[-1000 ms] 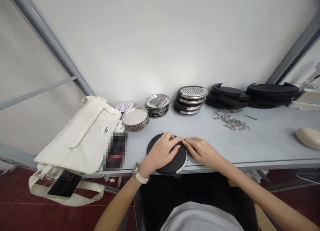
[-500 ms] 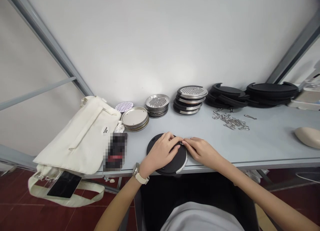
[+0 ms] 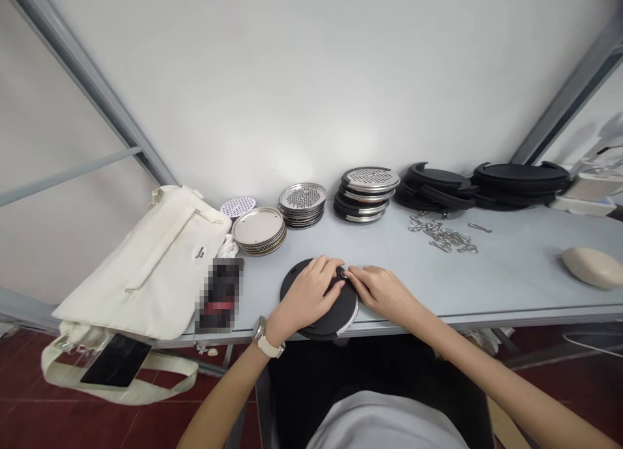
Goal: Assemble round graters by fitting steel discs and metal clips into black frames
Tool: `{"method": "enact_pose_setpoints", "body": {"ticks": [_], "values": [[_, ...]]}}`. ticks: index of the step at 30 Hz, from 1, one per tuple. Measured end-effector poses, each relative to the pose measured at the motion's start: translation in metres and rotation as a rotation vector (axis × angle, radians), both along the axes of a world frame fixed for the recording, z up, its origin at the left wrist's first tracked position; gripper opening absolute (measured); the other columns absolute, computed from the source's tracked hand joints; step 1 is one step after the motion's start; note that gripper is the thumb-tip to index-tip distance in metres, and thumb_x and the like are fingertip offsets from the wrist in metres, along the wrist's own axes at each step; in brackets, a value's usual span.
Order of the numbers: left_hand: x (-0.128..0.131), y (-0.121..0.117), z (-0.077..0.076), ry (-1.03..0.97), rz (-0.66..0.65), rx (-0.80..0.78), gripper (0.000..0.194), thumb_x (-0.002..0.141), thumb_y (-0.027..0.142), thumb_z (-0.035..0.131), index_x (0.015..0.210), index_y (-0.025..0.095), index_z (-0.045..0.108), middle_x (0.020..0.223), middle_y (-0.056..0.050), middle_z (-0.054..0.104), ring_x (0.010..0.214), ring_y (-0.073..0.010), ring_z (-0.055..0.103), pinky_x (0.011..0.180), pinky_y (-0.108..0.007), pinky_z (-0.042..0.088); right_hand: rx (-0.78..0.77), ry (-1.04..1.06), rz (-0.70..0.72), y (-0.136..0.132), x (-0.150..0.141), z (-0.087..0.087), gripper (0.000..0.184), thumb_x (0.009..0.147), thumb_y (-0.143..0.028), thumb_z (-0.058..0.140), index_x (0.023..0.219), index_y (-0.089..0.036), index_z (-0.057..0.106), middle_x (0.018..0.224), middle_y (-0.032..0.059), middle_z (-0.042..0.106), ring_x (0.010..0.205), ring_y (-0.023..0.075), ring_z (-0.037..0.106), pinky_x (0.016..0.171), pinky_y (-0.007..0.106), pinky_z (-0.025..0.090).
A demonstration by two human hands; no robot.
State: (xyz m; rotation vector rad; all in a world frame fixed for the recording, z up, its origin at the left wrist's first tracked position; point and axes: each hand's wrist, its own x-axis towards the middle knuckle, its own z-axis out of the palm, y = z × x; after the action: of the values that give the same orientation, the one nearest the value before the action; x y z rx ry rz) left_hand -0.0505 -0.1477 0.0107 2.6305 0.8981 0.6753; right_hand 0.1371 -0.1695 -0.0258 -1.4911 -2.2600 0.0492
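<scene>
My left hand (image 3: 308,293), with a white-strapped watch (image 3: 261,332) on its wrist, lies on a round black disc (image 3: 335,318) with a steel rim and holds it against the grey table (image 3: 467,287). My right hand (image 3: 382,293) sits at the disc's far right edge. Its fingertips meet a small metal ring (image 3: 344,275) at a notch in the disc. Both hands hide most of the disc's upper face.
Stacks of steel grater discs (image 3: 302,206) and black discs (image 3: 520,186) stand along the wall. Loose metal hooks (image 3: 442,236) lie beyond my right hand. To the left are a cream canvas bag (image 3: 146,267), a pixelated object (image 3: 219,294) and a phone (image 3: 115,360).
The small metal ring now shows at my right fingertips, and my hands sit closer together. The whole scene has shifted slightly left in view.
</scene>
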Motion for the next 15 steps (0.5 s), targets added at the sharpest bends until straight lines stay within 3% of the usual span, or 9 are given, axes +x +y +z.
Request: {"method": "enact_pose_setpoints", "body": {"ticks": [9,15], "values": [[0.0005,0.0,0.0022,0.023,-0.005,-0.018,0.024,0.093,0.022,0.042,0.117,0.02,0.046,0.104,-0.006,0.052,0.097,-0.0192,0.05,0.089,-0.036,0.042,0.097,-0.048,0.077,-0.0028,0.0008,-0.0009,0.032,0.098,-0.027,0.03,0.081,-0.017,0.057,0.064,0.0032,0.057,0.061,0.0151,0.053,0.059,0.026,0.031],[0.0003,-0.0014,0.0055,0.066,-0.019,0.018,0.017,0.095,0.022,0.039,0.103,0.02,0.053,0.096,-0.005,0.051,0.094,-0.0181,0.05,0.087,-0.034,0.042,0.091,-0.02,0.058,-0.0048,0.0017,0.0005,0.034,0.098,-0.029,0.032,0.08,-0.018,0.058,0.063,0.0028,0.058,0.06,0.0145,0.052,0.059,0.025,0.031]]}}
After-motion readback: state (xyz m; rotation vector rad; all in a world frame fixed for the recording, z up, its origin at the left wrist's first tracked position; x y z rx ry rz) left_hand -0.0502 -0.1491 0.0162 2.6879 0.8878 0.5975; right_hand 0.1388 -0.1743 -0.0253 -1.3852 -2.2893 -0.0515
